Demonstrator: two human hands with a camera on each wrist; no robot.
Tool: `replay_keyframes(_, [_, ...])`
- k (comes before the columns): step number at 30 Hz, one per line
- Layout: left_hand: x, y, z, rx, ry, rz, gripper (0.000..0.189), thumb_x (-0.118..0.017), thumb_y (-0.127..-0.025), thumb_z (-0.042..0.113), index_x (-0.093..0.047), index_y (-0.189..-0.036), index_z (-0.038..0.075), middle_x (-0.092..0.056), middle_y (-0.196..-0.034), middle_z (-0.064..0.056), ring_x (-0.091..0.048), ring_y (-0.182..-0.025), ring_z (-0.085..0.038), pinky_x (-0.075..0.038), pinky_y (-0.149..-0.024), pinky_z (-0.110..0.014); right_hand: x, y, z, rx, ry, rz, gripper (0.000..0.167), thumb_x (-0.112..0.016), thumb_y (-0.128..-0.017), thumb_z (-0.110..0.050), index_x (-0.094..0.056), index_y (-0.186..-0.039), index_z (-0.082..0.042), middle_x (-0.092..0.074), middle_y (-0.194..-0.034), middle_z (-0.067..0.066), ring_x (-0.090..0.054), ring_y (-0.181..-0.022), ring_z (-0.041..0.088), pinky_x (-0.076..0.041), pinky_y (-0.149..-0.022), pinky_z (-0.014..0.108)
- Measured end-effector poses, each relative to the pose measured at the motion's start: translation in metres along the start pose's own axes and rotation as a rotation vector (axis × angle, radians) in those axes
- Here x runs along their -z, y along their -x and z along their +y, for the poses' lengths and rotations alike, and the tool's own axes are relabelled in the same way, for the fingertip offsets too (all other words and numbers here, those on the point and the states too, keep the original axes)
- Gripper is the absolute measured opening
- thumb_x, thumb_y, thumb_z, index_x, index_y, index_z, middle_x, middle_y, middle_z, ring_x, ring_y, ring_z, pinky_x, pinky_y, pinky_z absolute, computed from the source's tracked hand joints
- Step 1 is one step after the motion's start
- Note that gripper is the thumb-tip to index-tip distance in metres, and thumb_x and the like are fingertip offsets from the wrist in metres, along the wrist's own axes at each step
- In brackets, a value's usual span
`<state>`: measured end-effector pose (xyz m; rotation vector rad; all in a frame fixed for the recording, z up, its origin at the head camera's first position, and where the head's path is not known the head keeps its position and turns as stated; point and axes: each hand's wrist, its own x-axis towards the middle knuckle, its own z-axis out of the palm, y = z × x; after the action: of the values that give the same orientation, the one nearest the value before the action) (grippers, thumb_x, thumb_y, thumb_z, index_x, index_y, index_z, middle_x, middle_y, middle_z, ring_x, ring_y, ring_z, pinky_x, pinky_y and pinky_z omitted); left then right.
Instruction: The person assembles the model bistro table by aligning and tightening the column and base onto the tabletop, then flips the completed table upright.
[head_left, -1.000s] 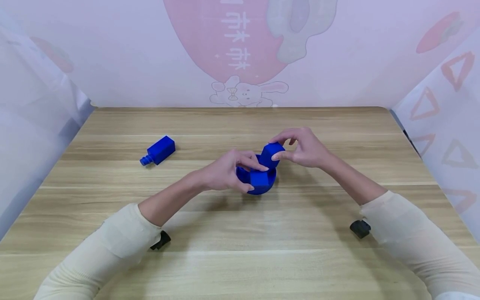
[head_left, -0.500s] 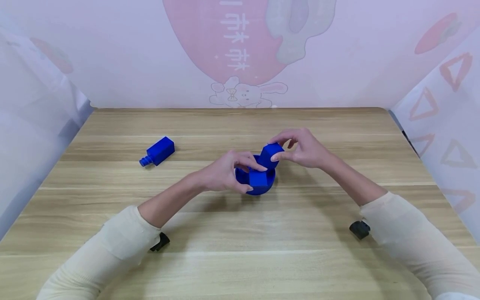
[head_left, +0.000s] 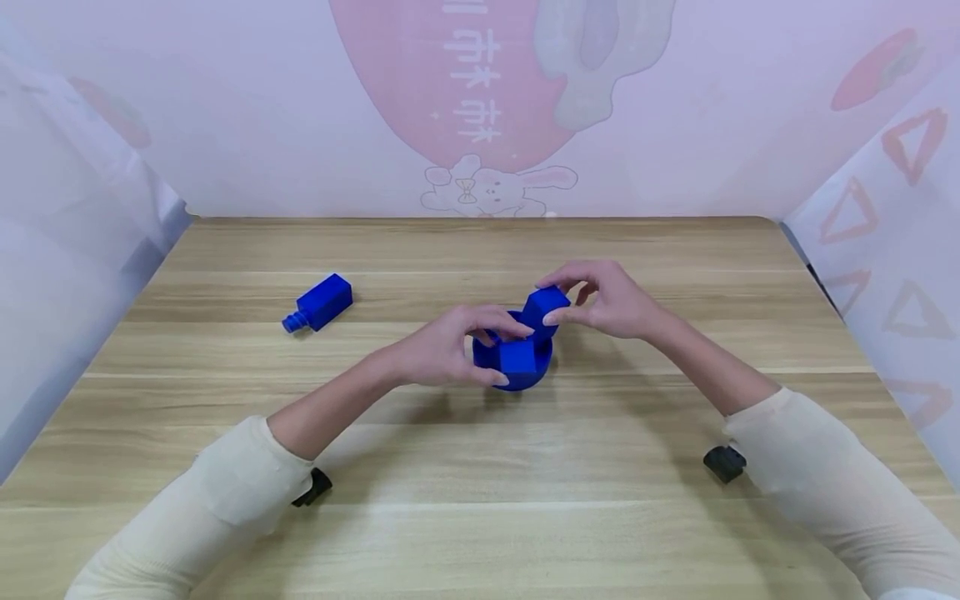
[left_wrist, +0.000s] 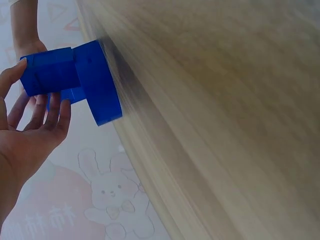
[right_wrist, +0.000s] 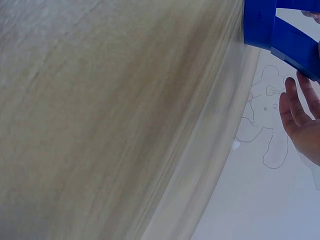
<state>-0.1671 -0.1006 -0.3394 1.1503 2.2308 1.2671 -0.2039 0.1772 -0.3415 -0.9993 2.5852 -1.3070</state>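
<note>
A round, shallow blue holder (head_left: 542,369) sits mid-table with two square-sided blue blocks standing in it. My left hand (head_left: 448,350) has its thumb and fingers around the left block (head_left: 517,357); in the left wrist view the thumb tip touches a corner of that block (left_wrist: 50,74). With thumb and forefinger, my right hand (head_left: 611,300) grips the right block (head_left: 546,308) at its upper end. That block leans outward from the holder (right_wrist: 258,22) in the right wrist view. The lower ends of both blocks are hidden inside the holder.
A blue square bottle (head_left: 322,302) with a threaded neck lies on its side at the left of the wooden table (head_left: 487,517). A printed backdrop (head_left: 262,108) rises behind the far edge. Small black devices (head_left: 724,463) hang under both sleeves.
The left forefinger has straightened and lifted slightly off the left block's far side. Blocks, holder and right hand stay nearly as they were.
</note>
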Motion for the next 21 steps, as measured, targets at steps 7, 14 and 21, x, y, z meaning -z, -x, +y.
replay_keyframes(7, [0.013, 0.011, -0.004, 0.021, -0.028, 0.044, 0.053, -0.084, -0.084, 0.004, -0.065, -0.133, -0.004, -0.067, -0.131, -0.019, -0.062, -0.117, -0.032, -0.053, -0.099, -0.052, 0.002, 0.001, -0.005, 0.016, 0.08, 0.017, 0.05, -0.088, -0.083, -0.012, -0.071, -0.128, -0.001, -0.072, -0.125, 0.014, -0.063, -0.11, 0.028, -0.055, -0.087, 0.052])
replay_keyframes(14, [0.026, 0.021, -0.012, 0.05, -0.116, 0.099, 0.047, -0.081, -0.086, 0.001, -0.067, -0.13, -0.005, -0.068, -0.127, -0.02, -0.062, -0.114, -0.039, -0.051, -0.096, -0.059, 0.002, 0.003, -0.021, 0.095, 0.11, 0.081, 0.048, -0.088, -0.083, -0.013, -0.072, -0.128, -0.003, -0.072, -0.126, 0.011, -0.063, -0.117, 0.027, -0.053, -0.093, 0.048])
replay_keyframes(21, [0.038, 0.03, -0.016, 0.116, -0.217, 0.191, 0.04, -0.08, -0.087, -0.002, -0.069, -0.125, -0.006, -0.068, -0.121, -0.024, -0.062, -0.112, -0.042, -0.051, -0.095, -0.06, -0.003, 0.005, -0.037, 0.265, 0.103, 0.097, 0.038, -0.087, -0.082, -0.007, -0.076, -0.118, -0.002, -0.076, -0.111, 0.007, -0.067, -0.099, 0.022, -0.057, -0.08, 0.041])
